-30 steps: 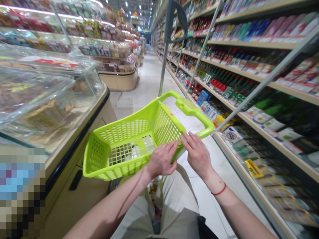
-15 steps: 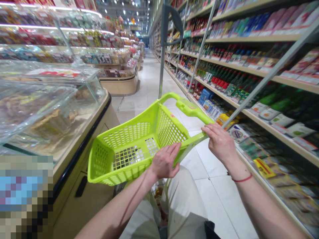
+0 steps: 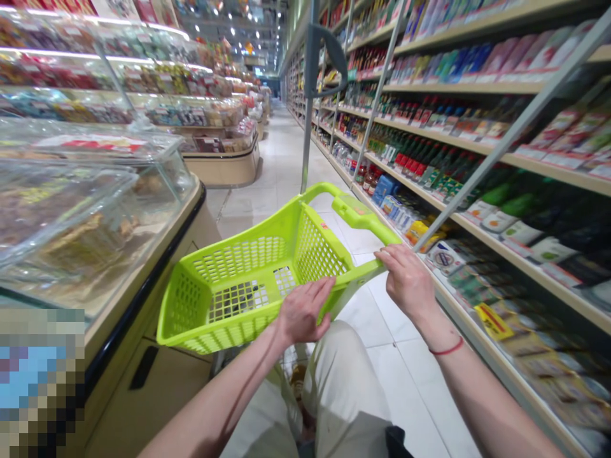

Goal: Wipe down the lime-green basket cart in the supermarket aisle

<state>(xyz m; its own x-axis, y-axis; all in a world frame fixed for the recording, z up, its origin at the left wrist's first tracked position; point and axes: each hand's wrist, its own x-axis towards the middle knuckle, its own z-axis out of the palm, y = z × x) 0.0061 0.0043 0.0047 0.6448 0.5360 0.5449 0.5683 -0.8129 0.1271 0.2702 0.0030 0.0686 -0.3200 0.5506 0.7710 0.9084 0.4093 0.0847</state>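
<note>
A lime-green plastic shopping cart (image 3: 238, 251) stands crosswise in front of me, its slotted basket showing nothing inside. My left hand (image 3: 305, 310) grips the near side rim, thumb on the outside and fingers over the top. At the handle's near corner, my right hand (image 3: 408, 277) is closed around the green bar, a red string on its wrist. From the cart's far corner rises a grey pole with a dark grey loop-shaped holder (image 3: 327, 60) on it. My legs in pale trousers are right behind the cart.
Shelves (image 3: 477, 149) of bottles, pouches and packets line the right side, with a yellow price tag (image 3: 494, 321) low down. A glass-topped display case (image 3: 167, 184) of packaged food borders the left. The white tiled aisle (image 3: 281, 133) runs straight ahead between them.
The cart and both my hands appear slightly further left in the view, along with the surroundings. My grip on the rim and handle is the same.
</note>
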